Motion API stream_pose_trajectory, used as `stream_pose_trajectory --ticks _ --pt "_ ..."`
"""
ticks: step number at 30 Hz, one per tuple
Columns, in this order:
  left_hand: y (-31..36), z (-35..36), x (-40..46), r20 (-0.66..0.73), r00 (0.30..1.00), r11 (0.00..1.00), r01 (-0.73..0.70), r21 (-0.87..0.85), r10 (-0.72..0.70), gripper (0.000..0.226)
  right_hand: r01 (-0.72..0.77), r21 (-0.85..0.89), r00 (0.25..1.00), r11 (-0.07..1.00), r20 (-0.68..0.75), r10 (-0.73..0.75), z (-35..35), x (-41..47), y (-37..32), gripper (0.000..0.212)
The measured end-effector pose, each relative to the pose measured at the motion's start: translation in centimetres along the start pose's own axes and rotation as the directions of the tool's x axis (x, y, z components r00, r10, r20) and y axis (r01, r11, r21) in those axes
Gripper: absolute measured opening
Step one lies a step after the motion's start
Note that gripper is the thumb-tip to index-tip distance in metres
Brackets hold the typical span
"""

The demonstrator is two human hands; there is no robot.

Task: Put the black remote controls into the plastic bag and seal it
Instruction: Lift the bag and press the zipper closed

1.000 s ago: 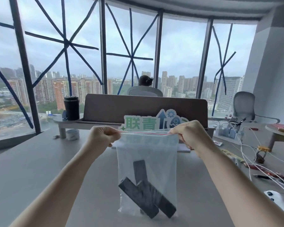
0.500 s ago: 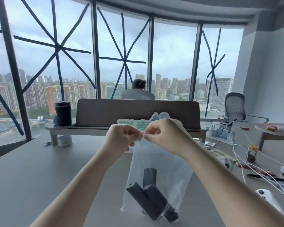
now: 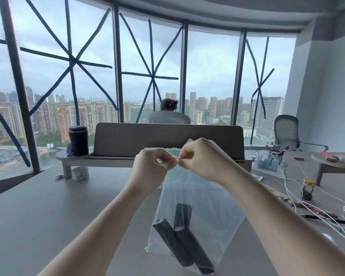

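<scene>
A clear plastic bag (image 3: 211, 212) with a red zip strip hangs in the air above the grey desk (image 3: 38, 216). Inside it, several black remote controls (image 3: 179, 242) lie slanted at the bottom, crossing each other. My left hand (image 3: 151, 166) and my right hand (image 3: 203, 158) are close together at the bag's top edge. Both pinch the red strip between thumb and fingers, almost touching each other. The top of the bag is bunched between them.
A brown desk divider (image 3: 167, 140) stands behind the bag, with a black tumbler (image 3: 78, 140) on a small shelf and a tape roll (image 3: 80, 173) below it. White cables (image 3: 287, 176), a small jar (image 3: 308, 189) and pens lie at the right. Someone sits beyond the divider.
My hands, spread wide along the bag's top a second ago, have come together at the middle of the red strip. The bag has swung slightly and its top has narrowed.
</scene>
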State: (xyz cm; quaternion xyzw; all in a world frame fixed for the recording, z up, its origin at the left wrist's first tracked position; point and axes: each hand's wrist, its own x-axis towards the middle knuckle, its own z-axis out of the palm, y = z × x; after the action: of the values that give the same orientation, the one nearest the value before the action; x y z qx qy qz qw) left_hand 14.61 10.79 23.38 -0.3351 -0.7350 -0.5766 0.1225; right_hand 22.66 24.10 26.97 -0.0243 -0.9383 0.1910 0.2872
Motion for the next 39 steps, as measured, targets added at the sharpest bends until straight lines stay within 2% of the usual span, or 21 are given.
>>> stream_pose_trajectory --ticks 5,13,17,23,29,35,39 --pt "-0.2 0.5 -0.4 -0.071 0.997 1.0 -0.013 -0.01 0.012 0.021 -0.038 -0.118 0.998 0.992 -0.05 0.032 0.8 -1.1 -0.1 0.013" --pt "-2.0 -1.9 -0.1 -0.262 0.963 0.997 0.048 -0.068 -0.064 0.019 -0.044 -0.271 0.996 0.962 -0.09 0.021 0.1 -2.8 1.8 0.016" --pt "-3.4 -4.1 -0.2 -0.329 0.938 0.992 0.073 -0.106 -0.104 0.018 -0.053 -0.307 0.998 0.95 -0.058 0.037 -0.1 -3.8 2.3 0.015" --pt "-5.1 -5.9 -1.0 -0.343 0.932 0.992 0.093 -0.085 -0.117 0.013 -0.023 -0.332 0.997 0.943 0.058 0.044 0.7 -4.4 1.8 0.014" --pt "-6.1 -8.0 -0.7 -0.364 0.923 0.99 0.091 -0.111 -0.126 0.014 0.013 -0.388 0.996 0.922 0.091 0.025 1.2 -3.8 0.9 0.013" --pt "-7.4 -9.5 -0.6 -0.361 0.916 0.978 0.121 -0.168 -0.175 0.015 0.037 -0.38 0.999 0.924 0.02 -0.032 1.8 -3.4 -0.7 0.019" --pt "-10.5 -11.2 1.0 -0.344 0.899 0.956 0.21 -0.203 -0.27 0.014 0.028 -0.304 0.999 0.952 -0.026 -0.038 5.7 0.9 -0.9 0.02"
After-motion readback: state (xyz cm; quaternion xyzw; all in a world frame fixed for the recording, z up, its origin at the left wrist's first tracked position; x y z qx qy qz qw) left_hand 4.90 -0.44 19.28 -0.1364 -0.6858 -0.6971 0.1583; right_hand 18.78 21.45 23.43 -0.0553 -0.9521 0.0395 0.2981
